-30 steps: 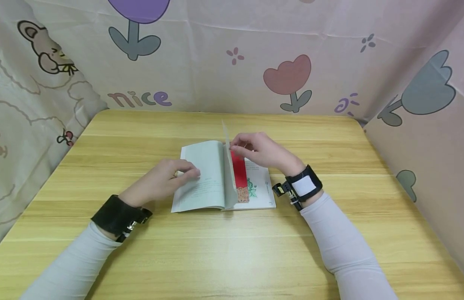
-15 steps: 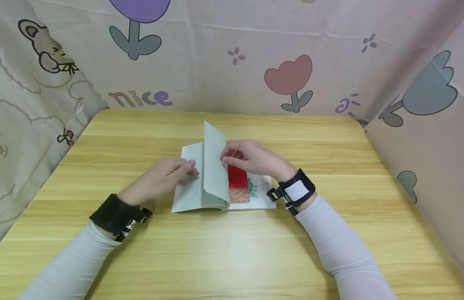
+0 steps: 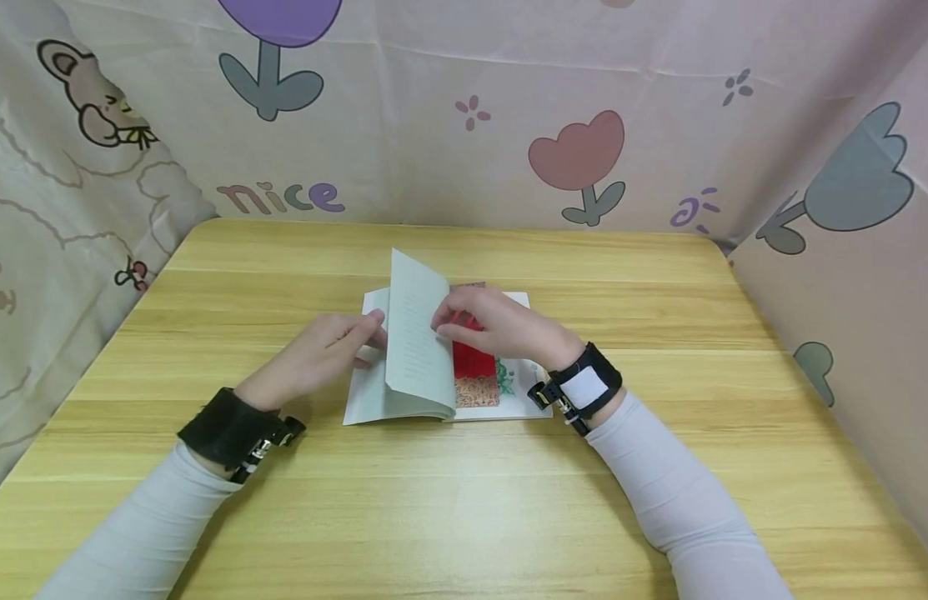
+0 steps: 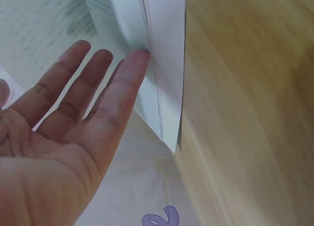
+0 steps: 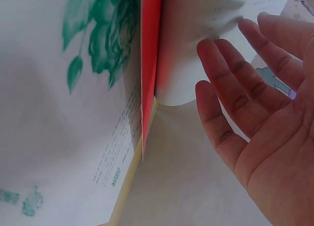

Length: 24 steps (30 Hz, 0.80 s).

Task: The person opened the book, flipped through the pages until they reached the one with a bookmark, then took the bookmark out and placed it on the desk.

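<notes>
An open book (image 3: 524, 400) lies on the table, a green plant picture on its right page. One leaf (image 3: 418, 333) stands raised near the spine, leaning left. On the right page rests a red bookmark-like strip (image 3: 474, 363) with a patterned end; in the right wrist view the red strip (image 5: 150, 54) appears edge-on beside the page. My right hand (image 3: 509, 329) touches the raised leaf's right side with extended, slightly bent fingers. My left hand (image 3: 321, 350) is at the book's left edge; in the left wrist view its spread, fairly straight fingers (image 4: 120, 93) reach the page edges.
A wooden table (image 3: 464, 508) extends around the book. Behind it and along the sides hangs a pale cloth (image 3: 418, 150) printed with flowers and cartoon figures. Each wrist wears a black band (image 3: 227, 429) with a small camera.
The raised leaf has swung from nearly upright to leaning left. My right hand has followed it left and slightly down, uncovering more of the red strip. My left hand has drawn slightly back leftward.
</notes>
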Each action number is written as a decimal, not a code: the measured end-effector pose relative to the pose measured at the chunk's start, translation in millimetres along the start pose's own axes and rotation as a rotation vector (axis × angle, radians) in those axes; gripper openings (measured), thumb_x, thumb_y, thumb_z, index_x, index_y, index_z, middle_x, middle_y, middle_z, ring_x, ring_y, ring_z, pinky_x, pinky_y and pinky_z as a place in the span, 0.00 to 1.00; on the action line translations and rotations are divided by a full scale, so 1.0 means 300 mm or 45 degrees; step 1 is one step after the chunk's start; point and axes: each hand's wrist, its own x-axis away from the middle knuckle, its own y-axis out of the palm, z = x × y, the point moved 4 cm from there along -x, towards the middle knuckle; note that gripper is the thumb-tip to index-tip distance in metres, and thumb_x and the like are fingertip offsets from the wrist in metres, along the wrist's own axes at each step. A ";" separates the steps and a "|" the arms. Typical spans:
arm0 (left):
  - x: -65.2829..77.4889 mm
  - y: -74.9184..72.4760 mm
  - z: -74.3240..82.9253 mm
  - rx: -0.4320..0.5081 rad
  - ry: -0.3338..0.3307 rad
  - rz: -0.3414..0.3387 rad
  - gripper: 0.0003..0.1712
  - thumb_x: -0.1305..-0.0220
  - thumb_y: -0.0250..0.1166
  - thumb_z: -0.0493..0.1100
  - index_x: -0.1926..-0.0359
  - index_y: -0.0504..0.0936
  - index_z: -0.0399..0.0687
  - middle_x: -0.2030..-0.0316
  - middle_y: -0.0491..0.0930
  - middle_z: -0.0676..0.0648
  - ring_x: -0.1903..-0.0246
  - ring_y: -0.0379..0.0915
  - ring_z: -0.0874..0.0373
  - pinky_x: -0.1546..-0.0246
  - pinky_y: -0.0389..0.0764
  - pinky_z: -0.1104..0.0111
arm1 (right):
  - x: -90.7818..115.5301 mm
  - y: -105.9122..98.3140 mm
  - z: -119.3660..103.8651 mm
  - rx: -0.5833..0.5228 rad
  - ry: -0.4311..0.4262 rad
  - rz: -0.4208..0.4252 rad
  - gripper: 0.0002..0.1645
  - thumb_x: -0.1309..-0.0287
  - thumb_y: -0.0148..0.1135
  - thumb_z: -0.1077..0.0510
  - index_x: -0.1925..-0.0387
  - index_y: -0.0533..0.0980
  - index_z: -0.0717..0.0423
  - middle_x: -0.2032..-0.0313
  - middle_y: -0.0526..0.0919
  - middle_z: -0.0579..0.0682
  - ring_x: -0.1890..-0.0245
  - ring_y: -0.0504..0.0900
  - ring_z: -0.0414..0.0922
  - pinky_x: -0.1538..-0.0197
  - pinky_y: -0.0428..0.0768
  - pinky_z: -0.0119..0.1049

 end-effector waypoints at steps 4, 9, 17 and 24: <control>-0.002 -0.001 -0.004 0.006 0.011 0.007 0.34 0.25 0.41 0.61 0.56 0.82 0.37 0.55 0.81 0.43 0.55 0.77 0.51 0.65 0.83 0.64 | -0.002 0.005 -0.007 0.001 -0.014 -0.009 0.09 0.37 0.62 0.55 0.55 0.81 0.50 0.60 0.78 0.37 0.61 0.72 0.34 0.57 0.76 0.30; -0.001 -0.010 -0.012 -0.107 0.050 0.051 0.24 0.26 0.49 0.55 0.63 0.83 0.43 0.60 0.81 0.46 0.60 0.79 0.56 0.66 0.82 0.65 | -0.003 0.012 -0.009 -0.003 0.000 -0.032 0.10 0.37 0.62 0.55 0.55 0.81 0.50 0.59 0.78 0.37 0.60 0.71 0.33 0.55 0.76 0.30; 0.003 -0.030 -0.019 -0.331 0.065 0.147 0.12 0.31 0.59 0.49 0.65 0.86 0.50 0.63 0.82 0.51 0.62 0.75 0.56 0.59 0.74 0.59 | -0.004 0.018 -0.007 -0.004 0.009 -0.050 0.10 0.38 0.63 0.55 0.55 0.81 0.51 0.59 0.78 0.37 0.58 0.72 0.36 0.53 0.76 0.32; 0.000 -0.037 -0.023 -0.387 0.038 0.190 0.08 0.36 0.64 0.46 0.64 0.86 0.48 0.62 0.82 0.51 0.63 0.73 0.55 0.60 0.71 0.60 | -0.003 0.028 -0.008 0.015 0.037 -0.079 0.11 0.37 0.61 0.53 0.55 0.82 0.49 0.57 0.75 0.39 0.55 0.71 0.40 0.51 0.75 0.32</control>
